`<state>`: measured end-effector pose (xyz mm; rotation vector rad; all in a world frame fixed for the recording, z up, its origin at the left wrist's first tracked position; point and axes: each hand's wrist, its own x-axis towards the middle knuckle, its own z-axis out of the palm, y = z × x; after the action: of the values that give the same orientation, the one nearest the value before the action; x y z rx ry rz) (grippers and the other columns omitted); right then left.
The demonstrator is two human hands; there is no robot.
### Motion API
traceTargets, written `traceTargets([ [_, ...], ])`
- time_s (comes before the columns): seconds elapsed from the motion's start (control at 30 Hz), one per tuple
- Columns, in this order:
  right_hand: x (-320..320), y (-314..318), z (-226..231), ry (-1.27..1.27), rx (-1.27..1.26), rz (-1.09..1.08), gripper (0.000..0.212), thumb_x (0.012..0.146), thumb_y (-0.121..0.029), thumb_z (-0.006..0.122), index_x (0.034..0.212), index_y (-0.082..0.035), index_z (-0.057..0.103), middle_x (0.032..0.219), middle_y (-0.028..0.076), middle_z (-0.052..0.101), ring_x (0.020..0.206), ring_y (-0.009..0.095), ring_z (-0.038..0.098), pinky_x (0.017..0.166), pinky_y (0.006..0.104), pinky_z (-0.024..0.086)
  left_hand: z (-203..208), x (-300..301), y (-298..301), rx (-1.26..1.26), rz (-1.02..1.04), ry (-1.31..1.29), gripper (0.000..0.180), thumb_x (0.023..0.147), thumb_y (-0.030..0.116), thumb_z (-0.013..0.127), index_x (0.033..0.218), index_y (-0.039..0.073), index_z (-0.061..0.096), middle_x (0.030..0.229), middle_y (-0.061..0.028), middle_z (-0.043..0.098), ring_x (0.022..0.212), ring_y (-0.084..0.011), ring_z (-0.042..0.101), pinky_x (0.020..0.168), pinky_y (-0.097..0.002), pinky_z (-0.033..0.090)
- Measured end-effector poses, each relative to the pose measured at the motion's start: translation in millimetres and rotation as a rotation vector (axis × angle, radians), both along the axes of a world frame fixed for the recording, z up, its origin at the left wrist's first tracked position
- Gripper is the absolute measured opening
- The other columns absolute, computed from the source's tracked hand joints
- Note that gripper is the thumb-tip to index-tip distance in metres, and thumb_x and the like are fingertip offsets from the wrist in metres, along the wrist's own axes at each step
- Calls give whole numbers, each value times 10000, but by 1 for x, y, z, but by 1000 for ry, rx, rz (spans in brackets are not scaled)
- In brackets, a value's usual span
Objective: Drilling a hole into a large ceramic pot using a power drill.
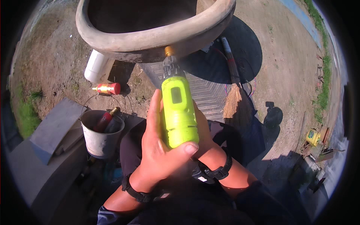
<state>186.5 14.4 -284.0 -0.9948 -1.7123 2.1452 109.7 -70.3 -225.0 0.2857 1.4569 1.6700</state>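
A bright yellow-green plastic bottle [180, 108] with a clear ribbed neck and an orange-gold cap is held between my two hands, its cap end pointing away from me. Along its left side lie the fingers of my left hand [157, 137], while the thumb crosses the near end. My right hand [205, 137] is closed against the right side and underside; most of its fingers are hidden behind the bottle. In this view the cap overlaps the thick rim of a large grey-beige basin [150, 42]; I cannot tell if they touch.
A bucket [103, 139] with red bottles stands at my left, near a grey board [56, 125]. Beyond it lie a red-and-yellow bottle [108, 89] and a white cylinder [96, 67]. A straw broom [234, 101] rests right of the ribbed mat [204, 88]. Yellow container [312, 137] far right.
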Motion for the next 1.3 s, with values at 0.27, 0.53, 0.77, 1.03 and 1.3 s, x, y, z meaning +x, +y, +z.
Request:
traceTargets([
  [0.27,2,1,13,-5,60,-91,430,857,-288,770,1173,-59,588,1040,135,704,945,297,712,777,392,554,37,0,39,-499,-56,182,876,894,113,775,1556,-75,233,1313,-166,589,1121,-195,611,955,-310,521],
  [0.53,-2,12,28,-230,289,77,492,813,-272,791,1180,-54,546,1013,200,697,967,428,676,777,479,534,38,-3,54,-573,88,81,836,837,-3,700,1567,-10,292,1213,-114,628,997,-152,630,845,-280,538],
  [0.77,-9,26,36,-474,313,258,366,875,-301,708,1104,-63,552,956,207,712,935,427,693,784,514,539,53,-5,65,-518,274,-93,754,870,-23,718,1536,-26,365,1284,-127,629,1099,-187,645,936,-310,536],
  [1.03,-14,41,57,-607,263,369,340,906,-269,670,1140,-49,557,1014,213,718,962,415,703,810,500,557,47,-12,66,-546,243,-51,731,870,-5,721,1521,-39,391,1284,-134,634,1093,-196,650,935,-312,536],
  [1.3,-17,44,63,-622,265,423,305,912,-226,649,1125,-28,559,1021,220,717,972,407,702,807,503,553,50,-11,64,-459,300,-176,764,884,-7,717,1549,-24,342,1234,-117,642,1006,-160,649,841,-274,547],
])
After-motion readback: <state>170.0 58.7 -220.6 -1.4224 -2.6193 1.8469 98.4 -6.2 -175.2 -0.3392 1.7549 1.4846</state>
